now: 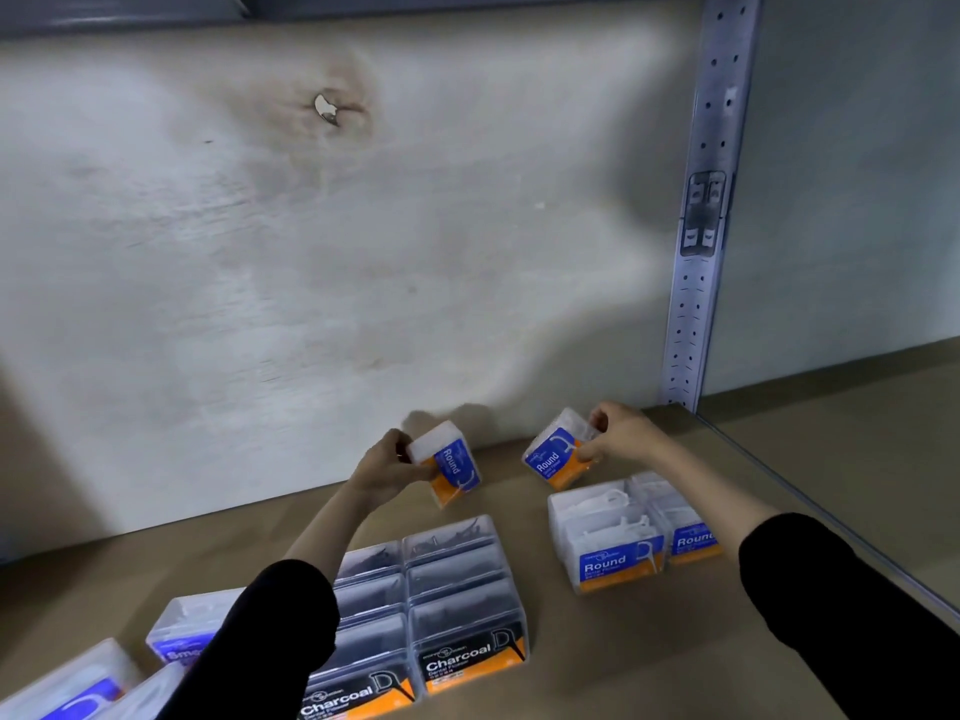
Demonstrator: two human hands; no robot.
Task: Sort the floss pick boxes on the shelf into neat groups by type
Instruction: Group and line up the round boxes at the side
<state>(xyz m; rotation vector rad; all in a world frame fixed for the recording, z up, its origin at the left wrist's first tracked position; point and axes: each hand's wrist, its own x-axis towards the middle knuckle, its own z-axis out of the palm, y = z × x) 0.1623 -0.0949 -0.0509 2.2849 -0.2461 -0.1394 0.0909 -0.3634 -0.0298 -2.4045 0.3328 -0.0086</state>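
My left hand [387,467] grips a clear "Round" floss pick box [452,467] with a blue and orange label, tilted, its lower corner close to the shelf. My right hand [623,433] holds a second "Round" box [553,457], also tilted, near the back wall. In front of it, a group of "Round" boxes [618,543] stands in two columns on the right. Black "Charcoal" boxes [457,605] sit in two neat columns at the centre. Purple-labelled boxes [182,631] lie at the lower left, partly hidden by my left sleeve.
The brown shelf board [597,657] runs to a metal edge on the right [831,522]. A pale back wall [311,278] stands behind the boxes. A perforated metal upright [696,283] rises at the back right corner.
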